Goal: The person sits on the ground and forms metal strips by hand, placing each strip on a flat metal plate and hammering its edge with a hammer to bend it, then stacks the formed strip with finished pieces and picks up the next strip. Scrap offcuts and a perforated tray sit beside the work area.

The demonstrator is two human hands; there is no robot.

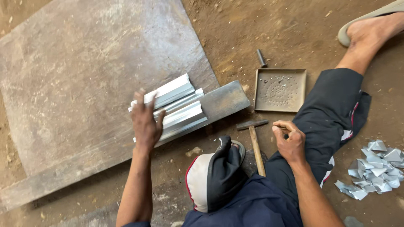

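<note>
The left hand [146, 122] covers the near ends of the folded metal strips [176, 105] — the hammer [254, 143] handle's end is hidden behind the knee.

Hands: we count two, our left hand [146, 122] and our right hand [289, 141].
Folded metal strips: we count about four silvery ones [179, 107] in one stack; the exact number is hard to tell.
Hammers: we count one [255, 145].
Punched square trays: we count one [280, 90].
Small dark cylinders: we count one [261, 58].
Large metal sheets: we count one [84, 75].
Flat steel bars: we count one [223, 101].
Cut triangular metal scraps: we see one heap [374, 168], too many to count surely.
Sandals: we count two, one [366, 19] and another [240, 147].
</note>
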